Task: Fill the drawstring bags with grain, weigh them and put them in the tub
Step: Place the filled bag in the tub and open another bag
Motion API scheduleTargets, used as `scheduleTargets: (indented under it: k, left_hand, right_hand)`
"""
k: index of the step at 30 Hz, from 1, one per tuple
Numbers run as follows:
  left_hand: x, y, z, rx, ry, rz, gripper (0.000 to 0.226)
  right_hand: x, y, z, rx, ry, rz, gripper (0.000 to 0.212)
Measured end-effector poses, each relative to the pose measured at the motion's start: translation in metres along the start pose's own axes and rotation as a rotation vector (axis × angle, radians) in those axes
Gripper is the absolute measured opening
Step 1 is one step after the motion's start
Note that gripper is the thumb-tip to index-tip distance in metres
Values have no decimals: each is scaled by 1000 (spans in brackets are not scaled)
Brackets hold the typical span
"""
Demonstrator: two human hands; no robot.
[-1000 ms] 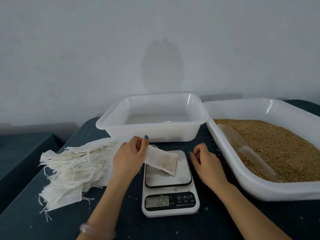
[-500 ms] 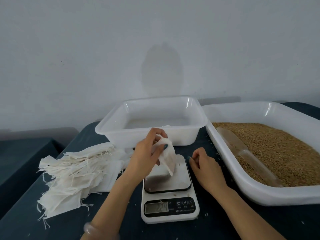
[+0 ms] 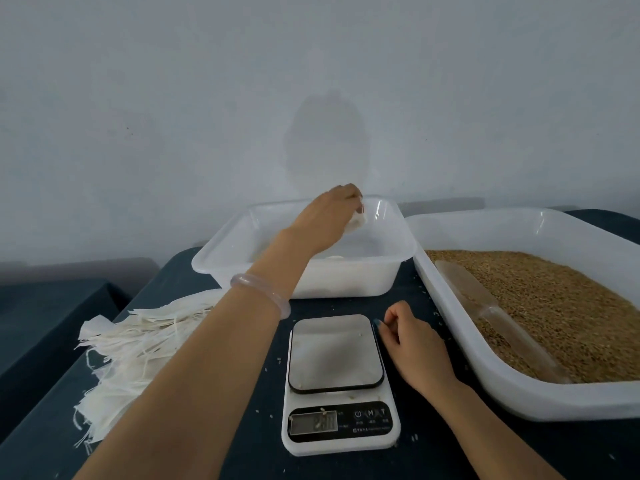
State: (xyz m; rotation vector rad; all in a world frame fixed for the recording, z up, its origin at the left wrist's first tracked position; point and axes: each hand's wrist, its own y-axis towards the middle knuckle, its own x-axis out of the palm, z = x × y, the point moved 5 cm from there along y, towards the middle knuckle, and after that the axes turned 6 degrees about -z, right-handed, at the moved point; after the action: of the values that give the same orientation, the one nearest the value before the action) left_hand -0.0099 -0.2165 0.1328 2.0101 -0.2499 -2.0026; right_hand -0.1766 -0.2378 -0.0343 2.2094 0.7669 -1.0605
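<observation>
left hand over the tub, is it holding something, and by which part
A small white drawstring bag, pinched at its upper end by the left hand, hanging over the tub. The hand hides most of the bag.

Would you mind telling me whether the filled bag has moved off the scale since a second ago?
Yes. The filled bag, held by the left hand, has left the scale and gone away from the person, over the tub.

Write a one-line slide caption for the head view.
Left hand holds a small white cloth drawstring bag over the translucent plastic tub; right hand rests beside the white digital scale.
</observation>
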Motion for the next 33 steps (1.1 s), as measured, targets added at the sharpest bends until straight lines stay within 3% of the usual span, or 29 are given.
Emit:
scheduleTargets:
  k: [3,5,11,18,22,25,30,33]
  left_hand:
    - [41,2,0,-31,118,-246,49]
    - [62,-1,-7,-110,32,-351,46]
    - [72,-10,-27,-262,-303,-390,41]
    - [78,-17,-28,-284,-326,-342,24]
    - [71,-22,-20,-239,-209,-257,34]
    - [55,-35,-10,-163,-173,-77,38]
    - [40,-79,1,-149,-159,272,26]
    - [37,-111,8,-226,-182,371,20]
  right_hand:
    - [0,0,0,4,-4,-8,17]
    - [1,1,0,20,-30,-22,16]
    - [1,0,-1,25,-64,-32,15]
    - [1,1,-1,18,-60,-36,17]
    - [1,0,0,28,-59,-49,16]
    - [1,0,0,22,-47,-48,17]
    - [1,0,-1,16,-34,-49,19]
    - [1,0,-1,24,-31,-54,19]
